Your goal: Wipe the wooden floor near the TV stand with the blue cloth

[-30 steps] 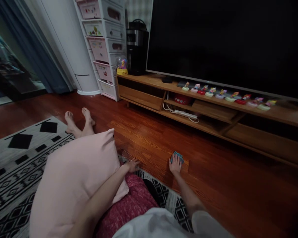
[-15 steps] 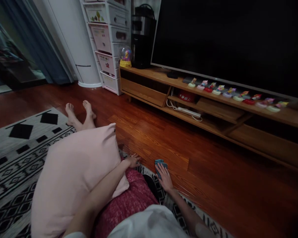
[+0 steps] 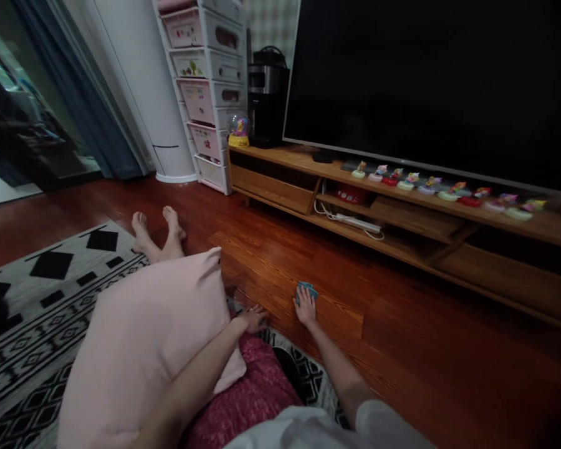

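A folded blue-green cloth (image 3: 311,289) lies on the wooden floor (image 3: 275,262). My right hand (image 3: 305,307) presses down on it from above and keeps hold of it, fingers stretched forward over the cloth. Near the rug's edge, by my maroon-clad leg (image 3: 266,374), my left hand (image 3: 254,318) rests low with its fingers apart and nothing in it. A pale pink pillow (image 3: 154,330) covers my lap, and my left forearm lies across its right side.
A long wooden TV stand (image 3: 271,187) with several small figurines (image 3: 409,181) and a large dark television (image 3: 425,81) stands ahead. White drawers (image 3: 210,140) are at its left end. Bare feet (image 3: 171,221) extend past the patterned rug (image 3: 70,274).
My right hand has slid the cloth forward over the floor, away from my body. The left hand has stayed about where it was. The view has tilted up slightly.
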The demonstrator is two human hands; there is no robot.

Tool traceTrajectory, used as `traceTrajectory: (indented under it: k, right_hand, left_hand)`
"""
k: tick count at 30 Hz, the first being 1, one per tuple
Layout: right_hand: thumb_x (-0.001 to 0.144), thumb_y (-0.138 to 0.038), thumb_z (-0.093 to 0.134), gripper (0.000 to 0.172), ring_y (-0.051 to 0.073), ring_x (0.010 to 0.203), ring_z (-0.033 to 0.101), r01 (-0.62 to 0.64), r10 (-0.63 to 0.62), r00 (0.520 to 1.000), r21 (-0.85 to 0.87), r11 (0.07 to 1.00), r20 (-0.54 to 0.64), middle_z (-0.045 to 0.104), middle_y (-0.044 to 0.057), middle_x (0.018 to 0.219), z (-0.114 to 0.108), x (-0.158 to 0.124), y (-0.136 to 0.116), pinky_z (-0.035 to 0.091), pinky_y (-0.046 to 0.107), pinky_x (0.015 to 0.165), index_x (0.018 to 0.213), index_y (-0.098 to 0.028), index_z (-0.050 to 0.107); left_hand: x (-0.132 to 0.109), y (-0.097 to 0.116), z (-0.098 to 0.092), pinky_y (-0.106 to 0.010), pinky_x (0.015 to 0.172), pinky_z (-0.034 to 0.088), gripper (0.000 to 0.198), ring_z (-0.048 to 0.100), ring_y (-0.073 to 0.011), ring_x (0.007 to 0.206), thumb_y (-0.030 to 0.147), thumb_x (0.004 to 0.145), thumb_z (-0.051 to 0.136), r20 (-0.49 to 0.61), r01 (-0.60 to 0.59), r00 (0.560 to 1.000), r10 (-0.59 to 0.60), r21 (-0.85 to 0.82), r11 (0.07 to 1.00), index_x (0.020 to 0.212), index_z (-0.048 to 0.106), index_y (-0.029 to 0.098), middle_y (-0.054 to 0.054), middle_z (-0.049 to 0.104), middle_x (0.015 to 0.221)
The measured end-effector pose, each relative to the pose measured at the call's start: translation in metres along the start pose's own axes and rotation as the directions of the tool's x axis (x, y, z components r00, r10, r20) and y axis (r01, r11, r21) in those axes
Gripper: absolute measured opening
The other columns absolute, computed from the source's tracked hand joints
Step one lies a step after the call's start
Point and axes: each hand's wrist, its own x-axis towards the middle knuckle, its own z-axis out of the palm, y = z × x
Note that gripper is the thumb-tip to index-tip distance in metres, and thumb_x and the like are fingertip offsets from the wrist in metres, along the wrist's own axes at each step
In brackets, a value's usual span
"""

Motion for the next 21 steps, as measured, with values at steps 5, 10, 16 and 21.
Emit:
traceTrajectory:
  k: [5, 10, 16, 21]
  right_hand:
    - [0.1, -0.041, 0.027, 0.054, 0.02, 0.147, 0.018, 0.301, -0.3, 0.953, -0.004, 0.954, -0.031, 0.025, 0.001, 0.16, 0.022, -0.082, 0.018, 0.023, 0.045, 0.116, 0.153, -0.031, 0.025]
    - [0.101, -0.044, 0.027, 0.055, 0.02, 0.148, 0.018, 0.372, -0.372, 0.928, 0.012, 0.928, 0.001, 0.024, 0.0, 0.16, 0.024, -0.136, 0.028, 0.024, 0.044, 0.116, 0.154, -0.032, 0.021]
    - [0.1, -0.04, 0.028, 0.053, 0.018, 0.147, 0.018, 0.302, -0.303, 0.953, 0.012, 0.953, 0.031, 0.026, 0.001, 0.16, 0.007, -0.059, 0.015, 0.021, 0.042, 0.117, 0.152, -0.029, 0.029]
    - [0.1, -0.036, 0.029, 0.051, 0.02, 0.146, 0.022, 0.075, -0.075, 0.995, 0.012, 0.997, 0.059, 0.029, 0.003, 0.159, -0.005, 0.026, -0.008, 0.023, 0.044, 0.116, 0.15, -0.027, 0.035]
  left_hand:
    - [0.004, -0.001, 0.006, -0.055, 0.116, 0.021, 0.059, 0.021, -0.0327, 0.146, 0.048, 0.091, 0.051, 0.005, 0.008, 1.0, -0.008, -0.049, 0.999, 0.145, 0.038, 0.027, -0.01, 0.033, 0.157]
    - [0.008, -0.003, 0.012, -0.06, 0.116, 0.018, 0.061, 0.018, -0.0337, 0.147, 0.049, 0.091, 0.052, 0.027, 0.022, 0.999, -0.019, -0.086, 0.996, 0.145, 0.037, 0.027, -0.011, 0.031, 0.157]
    - [0.004, 0.0, 0.008, -0.057, 0.115, 0.022, 0.059, 0.021, -0.0324, 0.146, 0.047, 0.091, 0.051, 0.027, 0.008, 1.0, -0.007, -0.058, 0.998, 0.145, 0.038, 0.028, -0.01, 0.033, 0.157]
    - [-0.001, 0.003, 0.0, -0.052, 0.116, 0.025, 0.061, 0.022, -0.0322, 0.145, 0.048, 0.091, 0.051, 0.033, 0.02, 0.999, -0.019, -0.03, 0.999, 0.145, 0.038, 0.024, -0.012, 0.031, 0.157]
